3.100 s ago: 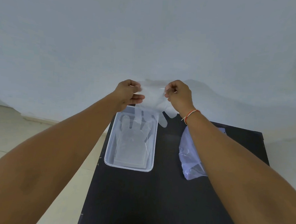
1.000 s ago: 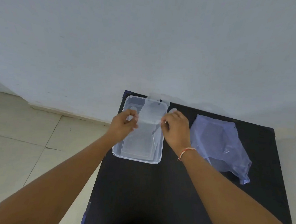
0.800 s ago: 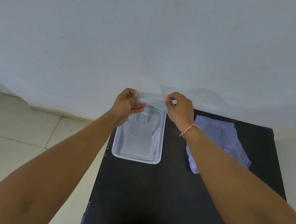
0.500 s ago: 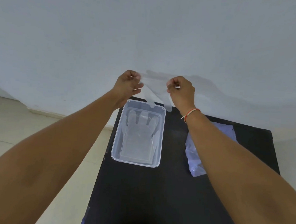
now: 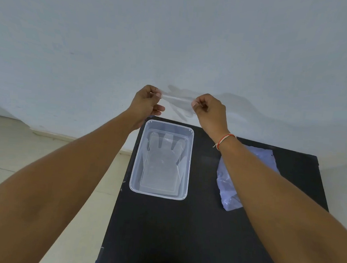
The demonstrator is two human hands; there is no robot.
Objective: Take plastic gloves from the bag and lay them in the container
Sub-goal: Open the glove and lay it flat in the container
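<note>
Clear plastic glove (image 5: 178, 103) stretched in the air between left hand (image 5: 148, 101) and right hand (image 5: 208, 109), fingers pinched shut on its edges. Held above container (image 5: 188, 164), gloves (image 5: 161, 161) flat inside; bag (image 5: 228, 187) right on black table (image 5: 182, 233).

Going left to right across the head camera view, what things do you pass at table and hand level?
Left hand → clear plastic glove stretched between both hands → right hand; lower down, container → plastic bag.

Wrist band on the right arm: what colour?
Orange-red and white thread band, clearest in the head view.
</note>
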